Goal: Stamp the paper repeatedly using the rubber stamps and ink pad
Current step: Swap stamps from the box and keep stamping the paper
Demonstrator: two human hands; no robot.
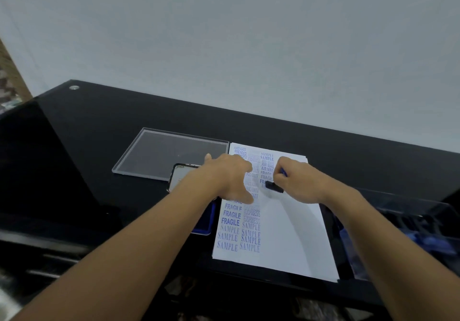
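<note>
One stamp [273,186] is being gripped by the right hand [300,181]; the left hand [231,178], fingers [242,165] flat, is being pressed on partly hidden paper [286,233].

— What stands behind the desk?
— A plain pale grey wall [249,34], evenly lit, filling the upper half of the view.
— And the desk itself?
— A black, glossy tabletop [82,126], glass-like, with soft reflections. A small round metal fitting [74,87] sits near its far left corner.
— Anything off to the left?
— A brown strip [11,71] running beside the wall, perhaps wood; it is too blurred to name.
— Below the near edge?
— A dim, mottled floor [184,293], out of focus.
</note>
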